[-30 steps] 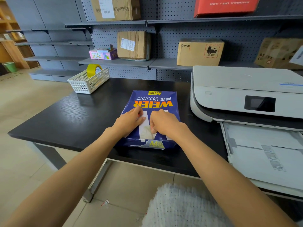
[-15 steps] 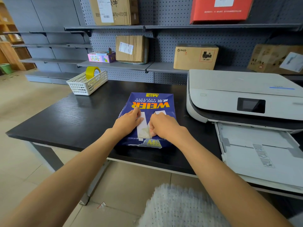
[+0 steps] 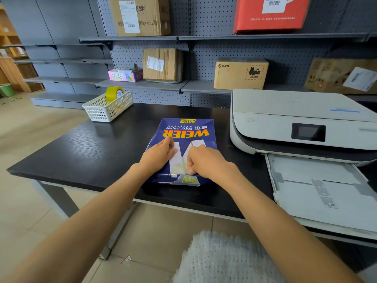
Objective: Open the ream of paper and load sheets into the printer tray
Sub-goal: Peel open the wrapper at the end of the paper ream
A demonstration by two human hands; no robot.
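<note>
A blue "WEIER copy paper" ream (image 3: 185, 129) lies on the black table (image 3: 81, 148) near its front edge. Its wrapper is torn open down the middle, showing white sheets between my hands. My left hand (image 3: 158, 156) lies on the left part of the wrapper with fingers extended along the tear. My right hand (image 3: 206, 162) has its fingers curled and grips the torn wrapper edge on the right. The white printer (image 3: 285, 117) stands at the right, its paper tray (image 3: 318, 190) pulled out toward me.
A white basket (image 3: 108, 107) with a yellow tape roll (image 3: 114, 93) stands at the table's back left. Pegboard shelves behind hold cardboard boxes (image 3: 240, 73) and a red box (image 3: 269, 14). The tray juts beyond the table's front edge.
The tear in the wrapper has widened a little, with more white paper showing. Both hands stay on the ream; the camera has tilted slightly downward.
</note>
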